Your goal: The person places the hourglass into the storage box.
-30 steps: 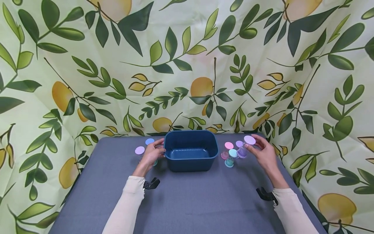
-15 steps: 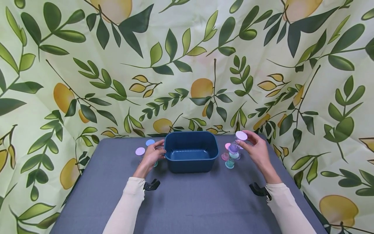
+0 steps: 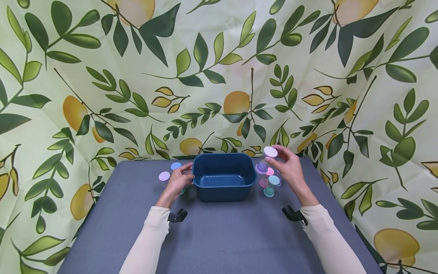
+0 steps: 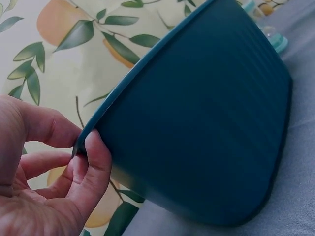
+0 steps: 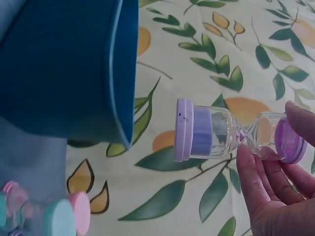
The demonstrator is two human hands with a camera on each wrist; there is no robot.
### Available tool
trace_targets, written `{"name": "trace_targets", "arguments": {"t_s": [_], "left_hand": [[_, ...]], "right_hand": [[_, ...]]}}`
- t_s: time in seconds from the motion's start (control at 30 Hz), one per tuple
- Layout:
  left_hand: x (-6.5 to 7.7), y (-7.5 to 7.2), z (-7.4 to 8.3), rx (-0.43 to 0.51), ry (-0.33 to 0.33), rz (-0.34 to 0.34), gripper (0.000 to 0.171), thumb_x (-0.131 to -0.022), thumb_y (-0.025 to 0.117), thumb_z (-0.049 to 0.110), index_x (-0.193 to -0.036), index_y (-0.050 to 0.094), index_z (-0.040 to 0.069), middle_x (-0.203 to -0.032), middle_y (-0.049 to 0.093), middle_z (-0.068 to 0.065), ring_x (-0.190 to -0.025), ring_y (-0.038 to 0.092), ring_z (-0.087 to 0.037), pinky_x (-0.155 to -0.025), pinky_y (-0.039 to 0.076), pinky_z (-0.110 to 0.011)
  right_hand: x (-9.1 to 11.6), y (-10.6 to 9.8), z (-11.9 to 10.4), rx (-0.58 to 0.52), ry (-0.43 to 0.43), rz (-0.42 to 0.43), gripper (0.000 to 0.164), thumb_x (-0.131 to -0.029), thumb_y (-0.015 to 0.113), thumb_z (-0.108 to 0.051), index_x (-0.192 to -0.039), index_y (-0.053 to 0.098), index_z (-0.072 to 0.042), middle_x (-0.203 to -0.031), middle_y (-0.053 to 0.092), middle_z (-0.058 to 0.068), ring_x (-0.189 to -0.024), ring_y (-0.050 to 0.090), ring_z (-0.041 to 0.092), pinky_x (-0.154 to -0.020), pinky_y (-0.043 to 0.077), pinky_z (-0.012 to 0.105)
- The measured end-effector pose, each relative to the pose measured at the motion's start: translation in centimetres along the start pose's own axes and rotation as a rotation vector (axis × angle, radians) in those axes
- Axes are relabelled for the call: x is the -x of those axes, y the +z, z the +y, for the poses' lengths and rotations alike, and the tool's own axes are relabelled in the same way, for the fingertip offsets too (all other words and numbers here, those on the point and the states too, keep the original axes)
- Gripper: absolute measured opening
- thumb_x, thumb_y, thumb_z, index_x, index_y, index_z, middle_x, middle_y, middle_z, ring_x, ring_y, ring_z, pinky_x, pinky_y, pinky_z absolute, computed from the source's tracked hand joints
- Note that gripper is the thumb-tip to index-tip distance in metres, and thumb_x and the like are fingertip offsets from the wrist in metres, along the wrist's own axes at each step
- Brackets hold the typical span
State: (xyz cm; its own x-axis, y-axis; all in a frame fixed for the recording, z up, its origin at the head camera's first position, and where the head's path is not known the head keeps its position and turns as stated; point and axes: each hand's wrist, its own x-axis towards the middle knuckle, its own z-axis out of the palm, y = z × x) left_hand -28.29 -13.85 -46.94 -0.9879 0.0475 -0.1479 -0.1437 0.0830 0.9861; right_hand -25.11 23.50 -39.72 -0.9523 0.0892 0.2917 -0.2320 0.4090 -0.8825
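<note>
A dark blue plastic bin (image 3: 224,194) stands on the table. My left hand (image 3: 176,182) pinches its left rim; the left wrist view has the thumb and fingers (image 4: 98,157) on either side of the edge. By its top end my right hand (image 3: 291,167) holds a purple sand timer (image 3: 262,166), raised near the bin's right rim. In the right wrist view this sand timer (image 5: 216,130) has clear glass, lilac caps and purple sand. Beneath it stand a teal sand timer (image 3: 272,182), a pink one (image 3: 264,182) and a purple one (image 3: 279,183), mostly hidden.
Left of the bin are sand timers with a blue cap (image 3: 176,166) and a lilac cap (image 3: 164,176), plus a teal base (image 3: 182,191) partly behind my left hand. A leaf-and-fruit patterned cloth (image 3: 205,114) rises behind the grey table (image 3: 219,236).
My right hand has carried the purple sand timer leftward and up, from the right of the other timers to beside the bin's rim. My left hand stays on the bin.
</note>
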Motion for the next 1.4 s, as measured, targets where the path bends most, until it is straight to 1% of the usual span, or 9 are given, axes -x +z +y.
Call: {"name": "trace_targets", "arguments": {"t_s": [0.13,0.3,0.53,0.77,0.9,1.0,1.1,1.27,1.4], "left_hand": [[0.0,0.0,0.0,-0.007,-0.001,0.005,0.058,-0.089,0.056,-0.004,-0.145,0.045,0.004,-0.142,0.051,-0.021,-0.101,0.061,-0.018,-0.067,0.055,-0.022],[0.0,0.0,0.1,-0.007,0.000,0.009,0.058,-0.089,0.056,-0.004,-0.145,0.045,0.004,-0.142,0.051,-0.021,-0.106,0.060,-0.022,-0.066,0.055,-0.022],[0.1,0.1,0.0,-0.002,0.000,0.012,0.058,-0.088,0.057,-0.004,-0.145,0.046,0.004,-0.141,0.051,-0.022,-0.102,0.061,-0.019,-0.066,0.055,-0.023],[0.1,0.2,0.2,0.007,-0.004,0.006,0.057,-0.090,0.056,-0.004,-0.145,0.046,0.004,-0.142,0.050,-0.021,-0.115,0.058,-0.031,-0.066,0.054,-0.022],[0.1,0.2,0.1,0.009,-0.003,0.000,0.057,-0.091,0.056,-0.004,-0.146,0.045,0.004,-0.144,0.049,-0.021,-0.117,0.057,-0.032,-0.067,0.054,-0.022],[0.1,0.1,0.1,0.005,-0.002,0.005,0.057,-0.090,0.056,-0.004,-0.145,0.045,0.004,-0.143,0.049,-0.021,-0.112,0.058,-0.028,-0.066,0.054,-0.022],[0.2,0.2,0.1,0.012,0.006,0.005,0.057,-0.090,0.055,-0.005,-0.145,0.045,0.003,-0.141,0.051,-0.021,-0.108,0.060,-0.025,-0.065,0.054,-0.021],[0.1,0.1,-0.1,0.029,0.020,-0.004,0.058,-0.089,0.055,-0.007,-0.145,0.044,0.002,-0.139,0.051,-0.021,-0.110,0.060,-0.028,-0.064,0.053,-0.020],[0.1,0.1,-0.1,0.028,0.015,-0.006,0.059,-0.088,0.055,-0.006,-0.145,0.045,0.002,-0.138,0.052,-0.020,-0.106,0.061,-0.024,-0.066,0.055,-0.023]], "right_hand": [[-0.4,1.0,-0.7,-0.020,-0.022,-0.013,0.054,-0.085,0.078,-0.027,-0.132,0.059,-0.009,-0.125,0.060,0.010,-0.106,0.056,0.008,-0.085,0.047,0.009],[-0.9,2.3,-1.4,-0.058,-0.019,-0.053,0.054,-0.085,0.077,-0.026,-0.132,0.058,-0.009,-0.125,0.059,0.011,-0.110,0.056,0.014,-0.086,0.048,0.012],[-1.6,4.1,-1.7,-0.104,-0.034,-0.090,0.053,-0.084,0.079,-0.023,-0.131,0.059,-0.008,-0.124,0.061,0.014,-0.109,0.056,0.018,-0.084,0.049,0.011],[-2.0,5.8,-2.0,-0.112,-0.056,-0.122,0.053,-0.083,0.080,-0.020,-0.130,0.059,-0.007,-0.120,0.062,0.014,-0.104,0.057,0.017,-0.082,0.050,0.015],[-2.3,6.9,-2.2,-0.107,-0.051,-0.145,0.053,-0.083,0.079,-0.019,-0.130,0.059,-0.006,-0.121,0.063,0.015,-0.109,0.058,0.023,-0.091,0.050,0.028],[-2.5,7.7,-2.2,-0.120,-0.039,-0.160,0.053,-0.081,0.081,-0.020,-0.129,0.060,-0.006,-0.123,0.064,0.016,-0.113,0.058,0.027,-0.101,0.047,0.043],[-2.7,8.6,-2.3,-0.131,-0.032,-0.175,0.053,-0.081,0.081,-0.021,-0.128,0.061,-0.007,-0.123,0.064,0.017,-0.117,0.058,0.031,-0.107,0.042,0.052],[-2.8,9.9,-2.4,-0.130,-0.012,-0.202,0.051,-0.081,0.081,-0.020,-0.126,0.062,-0.010,-0.124,0.064,0.014,-0.118,0.058,0.029,-0.103,0.045,0.048],[-3.0,10.9,-2.2,-0.145,-0.006,-0.220,0.049,-0.081,0.081,-0.018,-0.125,0.062,-0.010,-0.123,0.064,0.013,-0.117,0.059,0.028,-0.098,0.048,0.043]]}}
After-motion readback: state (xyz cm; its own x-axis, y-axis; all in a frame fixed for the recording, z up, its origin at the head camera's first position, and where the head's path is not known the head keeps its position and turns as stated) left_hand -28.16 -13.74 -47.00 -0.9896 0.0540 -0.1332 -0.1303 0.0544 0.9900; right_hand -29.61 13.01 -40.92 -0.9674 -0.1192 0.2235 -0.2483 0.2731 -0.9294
